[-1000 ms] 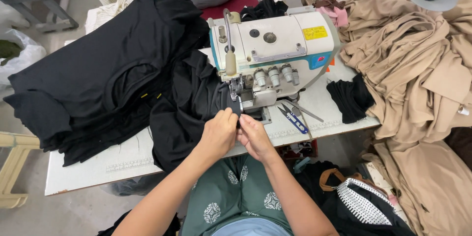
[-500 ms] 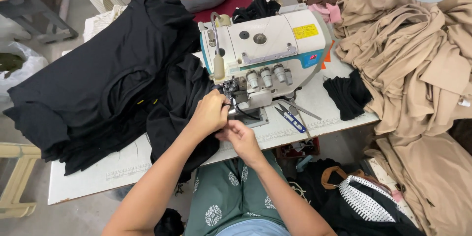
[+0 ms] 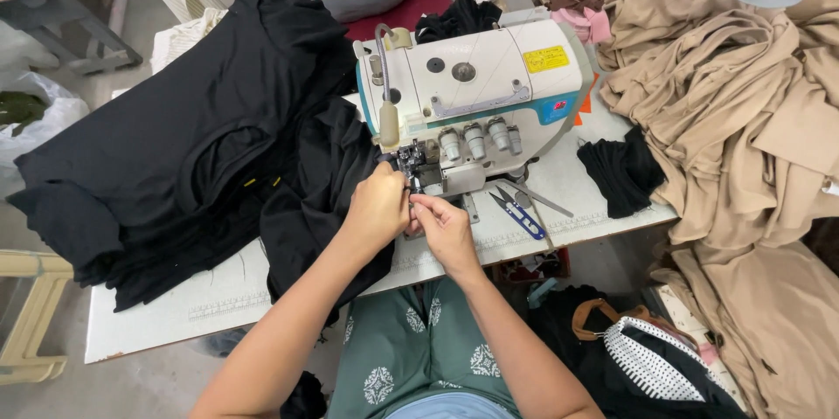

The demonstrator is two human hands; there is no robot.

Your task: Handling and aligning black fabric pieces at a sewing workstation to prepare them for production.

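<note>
Fabric: black garment (image 3: 306, 200), soft, limp, light; best pinched at edge beside sewing machine (image 3: 472, 96).
Left hand (image 3: 377, 206): closed, pinching fabric.
Right hand (image 3: 444, 228): fingertips pinched, contents unclear.

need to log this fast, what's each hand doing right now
Left hand: closed, pinching black fabric at the sewing machine needle.
Right hand: fingers pinched beside it; what it holds cannot be told.

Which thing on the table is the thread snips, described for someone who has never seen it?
Start at the white sewing machine. On the white table just below its right front lie the thread snips, right of the right hand. Only they have blue handles and bare metal blades.
</note>
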